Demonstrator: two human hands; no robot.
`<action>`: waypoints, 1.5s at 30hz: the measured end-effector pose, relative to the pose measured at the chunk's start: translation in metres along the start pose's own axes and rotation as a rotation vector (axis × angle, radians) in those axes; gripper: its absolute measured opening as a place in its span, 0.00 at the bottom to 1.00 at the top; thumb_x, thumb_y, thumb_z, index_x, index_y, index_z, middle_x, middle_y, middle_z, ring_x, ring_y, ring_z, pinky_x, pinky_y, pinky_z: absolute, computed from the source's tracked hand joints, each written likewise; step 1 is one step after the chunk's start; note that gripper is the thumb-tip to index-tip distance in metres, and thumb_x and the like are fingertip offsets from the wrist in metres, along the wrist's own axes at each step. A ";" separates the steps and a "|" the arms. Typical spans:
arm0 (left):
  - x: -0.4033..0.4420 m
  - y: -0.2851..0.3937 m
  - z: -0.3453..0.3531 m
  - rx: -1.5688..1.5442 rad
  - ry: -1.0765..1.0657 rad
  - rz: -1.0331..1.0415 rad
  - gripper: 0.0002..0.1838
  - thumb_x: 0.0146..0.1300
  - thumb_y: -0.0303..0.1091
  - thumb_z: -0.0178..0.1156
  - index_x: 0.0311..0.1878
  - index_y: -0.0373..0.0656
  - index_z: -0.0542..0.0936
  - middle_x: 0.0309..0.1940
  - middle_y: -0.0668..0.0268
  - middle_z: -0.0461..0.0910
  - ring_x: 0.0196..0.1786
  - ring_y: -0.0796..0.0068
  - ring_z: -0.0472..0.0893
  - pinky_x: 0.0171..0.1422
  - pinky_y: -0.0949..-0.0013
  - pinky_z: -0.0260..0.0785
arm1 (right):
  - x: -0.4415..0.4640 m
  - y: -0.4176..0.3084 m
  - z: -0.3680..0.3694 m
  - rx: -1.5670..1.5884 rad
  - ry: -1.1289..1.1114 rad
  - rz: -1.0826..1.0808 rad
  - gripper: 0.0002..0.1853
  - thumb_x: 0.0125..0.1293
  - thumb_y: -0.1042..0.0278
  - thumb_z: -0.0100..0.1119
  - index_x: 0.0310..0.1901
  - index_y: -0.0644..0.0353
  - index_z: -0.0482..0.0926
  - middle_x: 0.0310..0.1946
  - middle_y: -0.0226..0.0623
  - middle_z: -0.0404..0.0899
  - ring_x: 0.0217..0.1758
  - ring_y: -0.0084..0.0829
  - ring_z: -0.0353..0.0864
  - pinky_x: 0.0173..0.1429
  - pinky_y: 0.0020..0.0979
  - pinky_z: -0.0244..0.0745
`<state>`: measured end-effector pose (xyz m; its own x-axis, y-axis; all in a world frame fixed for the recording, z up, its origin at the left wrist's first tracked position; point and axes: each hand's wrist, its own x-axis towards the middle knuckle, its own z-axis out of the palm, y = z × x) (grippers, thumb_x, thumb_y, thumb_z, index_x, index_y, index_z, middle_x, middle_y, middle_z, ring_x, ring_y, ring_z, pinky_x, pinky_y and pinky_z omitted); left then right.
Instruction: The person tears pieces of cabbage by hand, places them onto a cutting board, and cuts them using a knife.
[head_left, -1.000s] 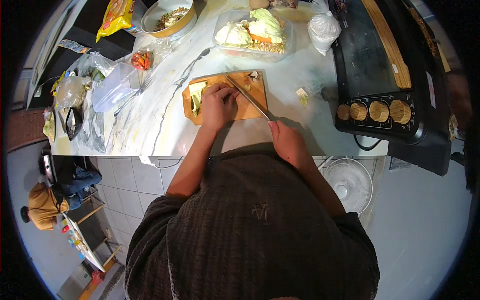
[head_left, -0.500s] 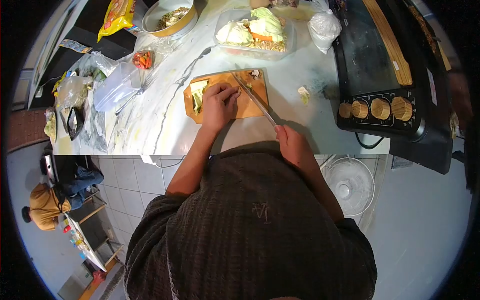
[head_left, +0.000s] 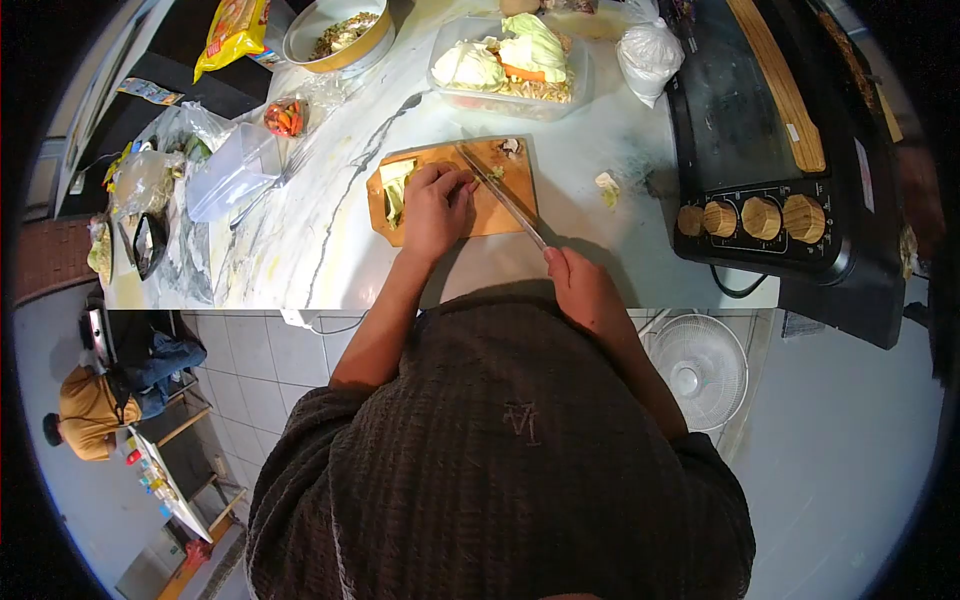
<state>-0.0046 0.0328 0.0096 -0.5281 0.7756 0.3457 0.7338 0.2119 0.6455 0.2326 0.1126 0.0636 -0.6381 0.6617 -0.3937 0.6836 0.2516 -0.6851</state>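
Note:
A wooden cutting board (head_left: pixel 500 218) lies on the marble counter in front of me. My left hand (head_left: pixel 436 208) rests on it with fingers curled together; what lies under the fingertips is hidden. My right hand (head_left: pixel 580 283) is closed round the handle of a long knife (head_left: pixel 512 208), whose blade slants over the board just right of my left fingers. Pale green cabbage pieces (head_left: pixel 395 190) lie on the board's left part. Small scraps (head_left: pixel 510 148) sit at its upper right corner. Behind the board stands a clear tub (head_left: pixel 540 108) with cabbage and carrot.
A black stove (head_left: pixel 750 170) with wooden knobs is at the right. A bowl (head_left: pixel 375 45), a bag of red chillies (head_left: pixel 285 118), an empty clear container (head_left: pixel 230 180) and a tied white bag (head_left: pixel 648 55) stand around. A person (head_left: pixel 90 412) sits far left.
The knife and my right hand first shifted right, then slightly back left. My left hand has barely moved, its fingers staying curled on the board.

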 end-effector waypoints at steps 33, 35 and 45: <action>0.000 -0.001 0.008 0.082 0.055 0.030 0.05 0.58 0.29 0.70 0.37 0.41 0.87 0.36 0.59 0.81 0.43 0.52 0.79 0.49 0.54 0.71 | 0.011 -0.001 -0.002 -0.146 -0.034 0.047 0.25 0.82 0.48 0.42 0.43 0.64 0.79 0.37 0.61 0.81 0.45 0.66 0.79 0.48 0.58 0.72; -0.001 -0.002 0.010 0.073 0.051 0.021 0.06 0.58 0.30 0.70 0.38 0.41 0.87 0.37 0.59 0.81 0.44 0.52 0.79 0.50 0.54 0.70 | 0.008 0.002 0.000 -0.158 -0.016 0.045 0.24 0.81 0.49 0.43 0.42 0.63 0.79 0.36 0.61 0.81 0.44 0.66 0.79 0.47 0.58 0.72; -0.003 0.005 -0.015 -0.088 -0.055 -0.013 0.12 0.57 0.28 0.72 0.44 0.39 0.85 0.40 0.56 0.82 0.43 0.53 0.82 0.48 0.57 0.75 | -0.009 0.003 -0.003 -0.084 0.086 -0.024 0.23 0.81 0.49 0.45 0.40 0.63 0.79 0.32 0.60 0.81 0.40 0.65 0.81 0.44 0.59 0.74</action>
<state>-0.0055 0.0223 0.0220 -0.5111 0.8052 0.3008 0.6857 0.1709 0.7075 0.2418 0.1097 0.0666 -0.6248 0.7116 -0.3213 0.6978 0.3242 -0.6387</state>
